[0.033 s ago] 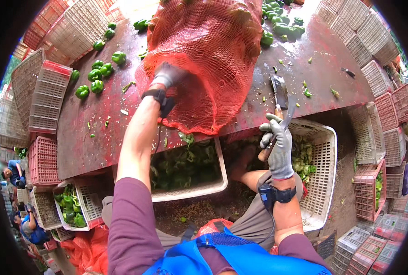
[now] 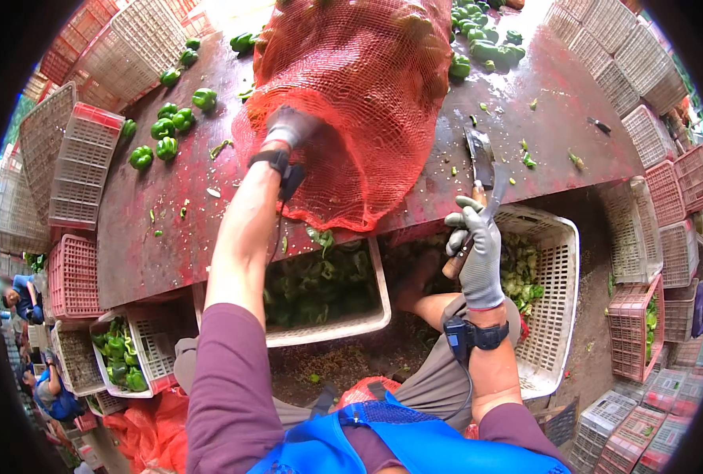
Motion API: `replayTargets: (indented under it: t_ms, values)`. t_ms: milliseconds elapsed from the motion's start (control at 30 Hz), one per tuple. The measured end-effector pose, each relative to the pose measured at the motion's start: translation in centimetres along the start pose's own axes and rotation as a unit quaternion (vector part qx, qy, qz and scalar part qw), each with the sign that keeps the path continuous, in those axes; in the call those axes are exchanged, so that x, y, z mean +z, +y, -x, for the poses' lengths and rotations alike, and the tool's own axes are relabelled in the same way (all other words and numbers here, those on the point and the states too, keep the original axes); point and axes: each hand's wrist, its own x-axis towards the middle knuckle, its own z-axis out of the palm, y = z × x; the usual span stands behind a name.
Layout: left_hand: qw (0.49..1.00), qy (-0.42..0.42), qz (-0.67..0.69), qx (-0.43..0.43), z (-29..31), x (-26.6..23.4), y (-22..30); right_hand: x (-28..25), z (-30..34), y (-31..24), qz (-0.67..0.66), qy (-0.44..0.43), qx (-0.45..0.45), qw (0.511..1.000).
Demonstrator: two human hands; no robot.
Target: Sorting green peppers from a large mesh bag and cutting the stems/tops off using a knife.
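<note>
My left hand (image 2: 292,126), in a grey glove, reaches into the mouth of a large red mesh sack (image 2: 367,103) lying on the table. Its fingers are hidden inside the netting. Bulky contents fill the sack's far part. My right hand (image 2: 482,257), gloved too, is closed around a curved knife (image 2: 497,193) with a brown handle, held near the table's front edge. Just beyond it a broad-bladed knife (image 2: 482,154) rests on the table, its wooden handle toward my right hand. Green bell peppers (image 2: 167,148) lie loose left of the sack.
The reddish table (image 2: 162,261) carries scraps, more peppers (image 2: 478,35) and a small knife (image 2: 599,125). Below its edge are a crate of peppers (image 2: 381,316) and a white crate of trimmings (image 2: 569,276). Stacked crates (image 2: 75,276) flank both sides. People (image 2: 55,387) are far left.
My left forearm has shifted slightly to the right, with the hand still in the sack's mouth. The right hand and its knife have barely moved.
</note>
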Motion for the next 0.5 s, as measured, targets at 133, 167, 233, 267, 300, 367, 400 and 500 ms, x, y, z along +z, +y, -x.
replayTargets:
  t_ms: [133, 167, 233, 267, 300, 367, 400, 500]
  values:
    - [0.987, 0.106, 0.11, -0.06, -1.8, 2.8, 1.3, 0.0, -0.3, 0.4, 0.007, -0.017, -0.011, 1.0]
    - [0.988, 0.109, 0.096, -0.06, -2.1, 3.0, 1.9, -0.1, -0.3, 0.4, 0.007, -0.01, -0.011, 1.0]
    - [0.989, 0.113, 0.081, -0.056, -2.0, 3.5, 2.6, -0.1, -0.3, 0.3, 0.0, -0.009, -0.004, 1.0]
    - [0.993, 0.111, 0.021, -0.046, -1.6, 3.9, 2.9, -0.1, -0.2, 0.3, -0.002, -0.007, -0.006, 1.0]
    - [0.993, 0.109, -0.041, -0.037, -1.3, 4.2, 3.0, 0.1, -0.1, 0.4, 0.007, -0.018, 0.001, 1.0]
    - [0.994, 0.099, 0.002, -0.051, 0.1, 4.1, -2.6, 1.6, 0.8, 0.1, 0.01, -0.064, 0.016, 0.998]
    - [0.994, 0.084, 0.07, -0.027, 0.6, 3.0, -0.8, 0.7, 0.5, 0.5, 0.015, -0.049, 0.016, 0.999]
    - [0.979, 0.008, 0.186, -0.087, 4.1, 0.4, -1.3, 0.2, 0.4, 1.0, 0.092, -0.095, 0.042, 0.99]
